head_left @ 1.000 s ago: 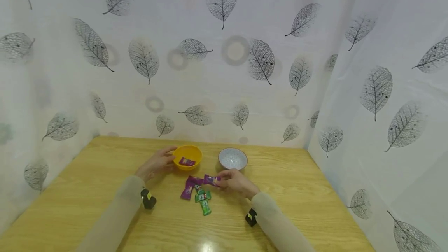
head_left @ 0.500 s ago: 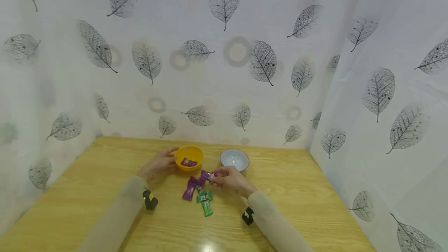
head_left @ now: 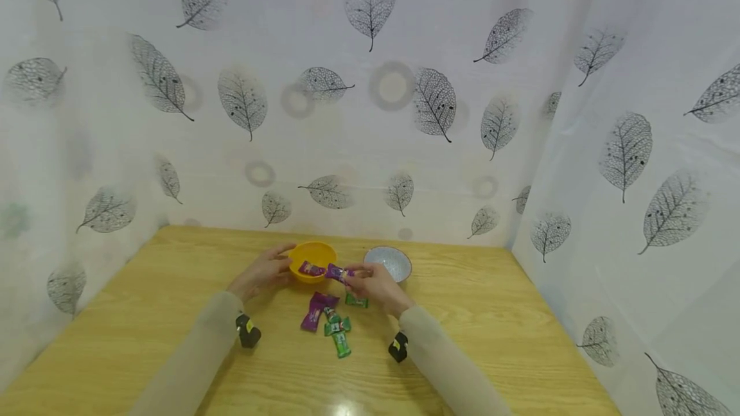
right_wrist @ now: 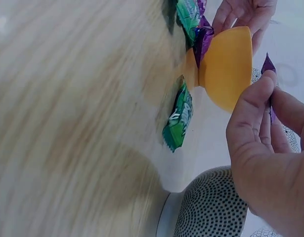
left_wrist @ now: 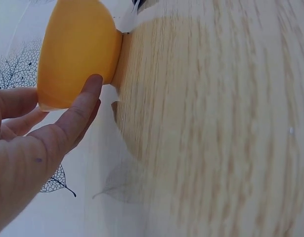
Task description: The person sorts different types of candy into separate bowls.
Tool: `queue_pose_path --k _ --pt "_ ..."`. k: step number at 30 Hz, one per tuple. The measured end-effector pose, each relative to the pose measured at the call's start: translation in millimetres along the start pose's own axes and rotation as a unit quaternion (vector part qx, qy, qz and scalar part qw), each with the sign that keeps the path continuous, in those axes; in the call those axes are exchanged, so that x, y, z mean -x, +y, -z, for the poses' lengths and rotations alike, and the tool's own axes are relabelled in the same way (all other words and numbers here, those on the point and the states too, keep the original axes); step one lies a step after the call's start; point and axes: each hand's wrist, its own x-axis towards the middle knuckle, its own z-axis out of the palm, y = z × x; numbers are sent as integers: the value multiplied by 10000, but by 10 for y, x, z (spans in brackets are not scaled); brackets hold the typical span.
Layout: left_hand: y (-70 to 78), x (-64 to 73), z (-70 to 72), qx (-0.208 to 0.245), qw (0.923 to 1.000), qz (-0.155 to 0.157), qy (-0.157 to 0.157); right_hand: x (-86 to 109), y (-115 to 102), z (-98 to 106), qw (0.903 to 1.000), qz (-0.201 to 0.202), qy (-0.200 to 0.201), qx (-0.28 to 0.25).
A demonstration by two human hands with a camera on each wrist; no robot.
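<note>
My left hand [head_left: 263,273] holds the left side of a yellow bowl [head_left: 314,251], with thumb and fingers against its outer wall [left_wrist: 77,54]. One purple wrapped candy [head_left: 310,268] lies inside that bowl. Between thumb and fingers, my right hand [head_left: 376,286] pinches another purple wrapped candy [head_left: 336,273] at the bowl's right front rim. In the right wrist view this held candy [right_wrist: 268,64] is partly hidden by the fingers. Purple candies [head_left: 312,313] and green candies [head_left: 341,343] lie on the table in front of the bowl. A separate green candy [head_left: 356,301] sits below my right hand.
A speckled grey-white bowl [head_left: 396,263] with a reddish rim stands right of the yellow bowl, partly behind my right hand. The wooden table [head_left: 480,339] ends at a leaf-patterned curtain [head_left: 370,114] behind and at the right.
My right hand has carried the pinched purple candy up and left to the yellow bowl's rim. A green candy beneath that hand has come into sight. The left hand stays at the bowl.
</note>
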Motion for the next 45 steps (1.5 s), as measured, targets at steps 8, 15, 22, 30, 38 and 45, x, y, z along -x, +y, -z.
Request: queue_pose_path --k 8,15,22,30,38,45 --pt "19 11 -21 127 9999 -28 -90 -93 -28 -104 9989 -93 256 -389" --pt "38 22 -34 346 9992 -71 -174 -195 -82 -167 9988 -37 311 -376" --pt "25 14 -25 390 9991 -26 -161 -289 -146 -229 9992 96 289 -254" --pt "14 -2 -15 194 9997 -34 -128 -328 -185 -288 9979 248 374 -473" --pt "29 13 -33 24 10000 -43 -60 -334 -154 -270 9984 285 323 -370" --pt "40 30 -36 22 10000 -43 -34 -312 -116 -250 9988 244 238 -364"
